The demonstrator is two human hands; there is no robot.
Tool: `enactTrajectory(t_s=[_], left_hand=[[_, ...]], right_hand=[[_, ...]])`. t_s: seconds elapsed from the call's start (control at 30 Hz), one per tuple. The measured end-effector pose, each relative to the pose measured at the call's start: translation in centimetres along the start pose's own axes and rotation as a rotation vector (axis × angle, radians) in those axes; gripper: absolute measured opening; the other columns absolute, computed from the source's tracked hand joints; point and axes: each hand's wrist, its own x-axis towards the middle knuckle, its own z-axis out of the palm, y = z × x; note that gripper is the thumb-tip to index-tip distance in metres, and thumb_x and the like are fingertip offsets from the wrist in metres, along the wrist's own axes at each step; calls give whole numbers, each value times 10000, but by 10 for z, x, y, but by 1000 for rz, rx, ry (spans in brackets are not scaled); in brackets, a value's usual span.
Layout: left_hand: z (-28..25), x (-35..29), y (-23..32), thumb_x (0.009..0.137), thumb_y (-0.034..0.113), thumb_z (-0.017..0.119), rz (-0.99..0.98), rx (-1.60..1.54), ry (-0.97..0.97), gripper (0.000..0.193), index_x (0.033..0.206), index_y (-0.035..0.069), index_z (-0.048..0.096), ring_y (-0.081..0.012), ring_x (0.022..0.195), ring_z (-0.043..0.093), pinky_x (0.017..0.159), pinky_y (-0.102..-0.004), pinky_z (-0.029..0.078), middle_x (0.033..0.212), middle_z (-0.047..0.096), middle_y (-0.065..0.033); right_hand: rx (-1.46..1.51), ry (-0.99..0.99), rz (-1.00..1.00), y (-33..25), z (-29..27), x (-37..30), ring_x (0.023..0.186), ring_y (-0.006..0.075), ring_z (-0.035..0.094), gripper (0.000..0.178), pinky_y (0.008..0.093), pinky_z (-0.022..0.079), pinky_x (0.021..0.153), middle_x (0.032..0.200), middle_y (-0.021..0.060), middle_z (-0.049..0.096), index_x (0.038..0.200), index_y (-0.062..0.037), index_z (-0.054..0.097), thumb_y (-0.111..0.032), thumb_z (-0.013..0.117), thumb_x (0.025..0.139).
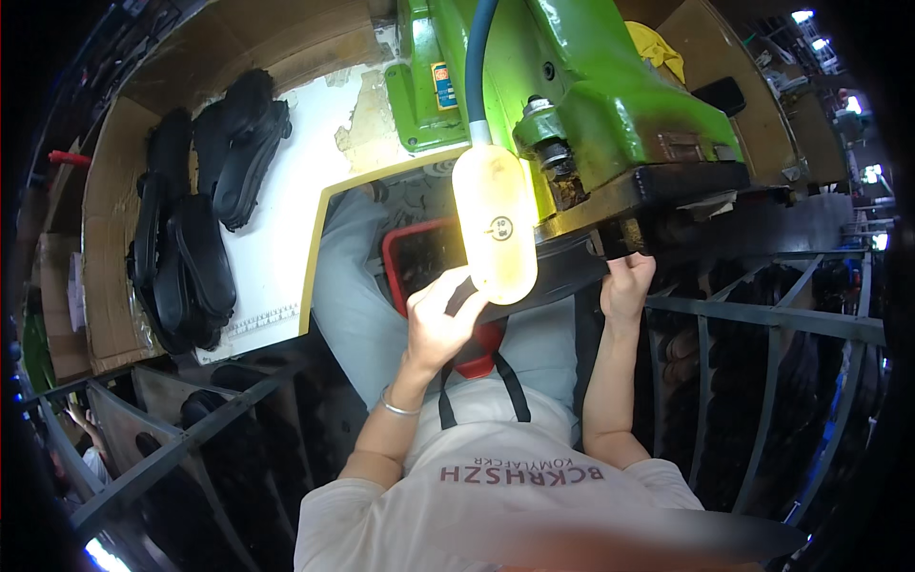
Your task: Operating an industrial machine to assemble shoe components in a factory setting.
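Note:
My left hand [444,316] is closed, thumb and fingers pinching the near left end of a black shoe sole [562,274]. Part of that sole is hidden behind the glowing oval lamp [496,224]. At the other end, under the dark front edge of the green machine [629,105], my right hand [626,283] is closed with its fingertips pressed up by the sole's right end. The exact grip there is partly hidden. Directly above the sole sits the machine's metal working head [553,153].
Several black shoe soles [200,272] lie on the white tabletop [295,200] at left, walled by cardboard [112,229]. Below my arms is a red-rimmed object [393,267]. Metal racks [762,319] with dark soles stand on both sides. Yellow cloth [658,50] lies behind the machine.

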Motion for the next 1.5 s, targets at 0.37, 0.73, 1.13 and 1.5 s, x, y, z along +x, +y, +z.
enactTrajectory(t_s=[0.37, 0.73, 1.13, 1.5], left_hand=[[-36, 7, -5, 748, -52, 675, -217, -361, 15, 208, 949, -70, 625, -129, 789, 610, 723, -238, 491, 881, 644, -80], [-29, -65, -29, 798, -27, 664, -508, -535, -145, 173, 911, -19, 534, -81, 726, 584, 667, -219, 484, 824, 635, -57], [13, -56, -27, 816, -53, 610, -350, -422, -111, 265, 1066, -50, 525, -205, 823, 654, 713, -287, 549, 992, 639, -166], [-216, 135, -121, 830, 391, 630, -100, 1361, 519, 522, 1275, 152, 498, -389, 1191, 424, 956, -473, 371, 1303, 459, -194]], right_hand=[[115, -95, 54, -13, 40, -7, 591, 70, 564, 220, 189, 446, 447, 792, 50, 615, 1005, 27, 546, -19, 620, 803], [11, -253, 96, 3, 72, -11, 881, 175, 620, 435, 265, 505, 756, 1006, 132, 620, 1110, 74, 509, 161, 635, 702], [-428, -247, 65, -31, 22, -3, 548, 11, 452, 331, 177, 356, 485, 655, -29, 553, 1018, 0, 567, -81, 741, 748], [214, 579, -42, -5, -101, 144, 632, 265, 625, 680, 358, 539, 505, 926, 207, 524, 1350, -26, 169, -64, 612, 835]])
